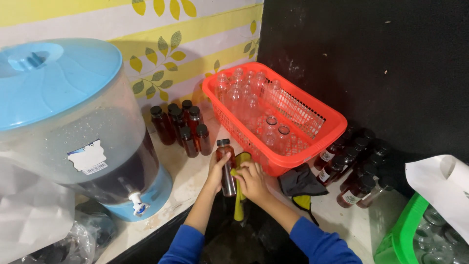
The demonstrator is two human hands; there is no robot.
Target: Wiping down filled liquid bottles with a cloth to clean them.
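Head view, looking down at a counter edge. Left hand (216,172) wrapped around a filled dark bottle (226,168) with black cap, gripping the body from its 9 o'clock side, thumb across the front; bottle upright to slightly tilted, cap toward 12 o'clock, base toward 6 o'clock near the counter edge. Right hand (251,180) pressed against the same bottle from its 3 o'clock side, fingers curled over a yellow-green cloth (239,195) held flat to the bottle's lower body, the rest of the cloth hanging toward 6 o'clock. Bottle thus held between both hands, neck and cap projecting clear above the grip. At 11 o'clock of the hands, a cluster of capped dark bottles (181,126) standing on the counter. At 1 o'clock, a red plastic basket (322,128) holding empty clear bottles (249,100), just beside the right hand. At 3 o'clock, a dark cloth (299,182) with yellow edge, and beyond it labelled dark bottles (354,168) lying together. At 9 o'clock, a large clear dispenser (73,132) with blue lid and white tap. At 4 o'clock, a green basket (401,230).
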